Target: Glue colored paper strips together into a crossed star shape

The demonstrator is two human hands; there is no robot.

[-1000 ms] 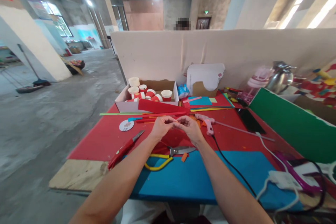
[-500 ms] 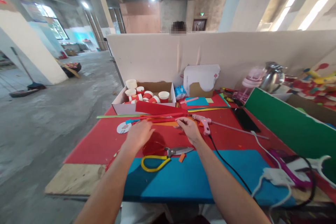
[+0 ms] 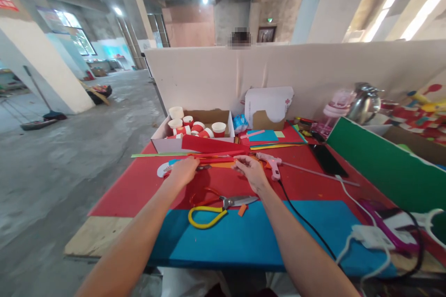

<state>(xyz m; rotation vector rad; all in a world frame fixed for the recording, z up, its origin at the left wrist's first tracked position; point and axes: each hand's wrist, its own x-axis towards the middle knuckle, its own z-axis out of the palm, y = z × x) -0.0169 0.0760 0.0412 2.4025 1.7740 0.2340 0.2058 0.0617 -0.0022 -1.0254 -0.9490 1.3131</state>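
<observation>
My left hand [image 3: 185, 171] is closed around a tool with a dark metal tip [image 3: 204, 167]; most of it is hidden, so its kind is unclear. My right hand [image 3: 250, 171] pinches the end of a narrow red strip [image 3: 223, 159] between thumb and fingers. Under the strip lies an orange piece of paper [image 3: 223, 165]. Just right of that hand rests a pink glue gun [image 3: 272, 162]. Closer to me, large scissors with yellow and red handles [image 3: 209, 218] lie partly spread beside a small orange piece [image 3: 242, 210].
A box of paper cups [image 3: 158, 145] stands behind my left hand. Blue sheet [image 3: 223, 246] covers the near table. At right are a phone [image 3: 327, 160], a green-sided box [image 3: 376, 167] and a white plug with cables [image 3: 372, 236]. A white partition [image 3: 209, 76] rises behind.
My left hand has shifted slightly left, and a dark-tipped tool now shows at its fingers. My right hand stays pinched at the red strip.
</observation>
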